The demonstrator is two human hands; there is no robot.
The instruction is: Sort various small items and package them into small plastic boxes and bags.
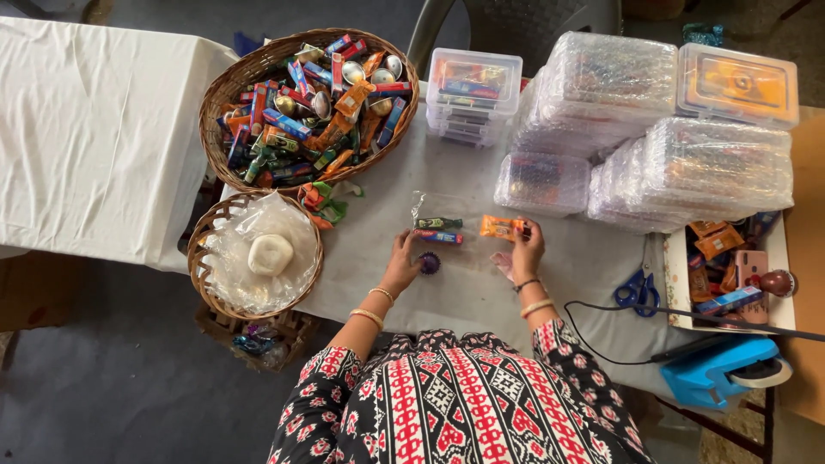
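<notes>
I log a clear bag (434,210) as landmark — left hand (401,265) just below it, fingers curled loosely beside a purple disc (429,262). Right hand (527,249), right of it, pinches an orange packet (501,227).

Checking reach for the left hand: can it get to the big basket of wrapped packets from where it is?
Probably yes. The left hand rests on the table by a small purple piece; the large basket sits up-left of it, open-topped, with only a few loose wrappers lying between, nothing tall.
</notes>
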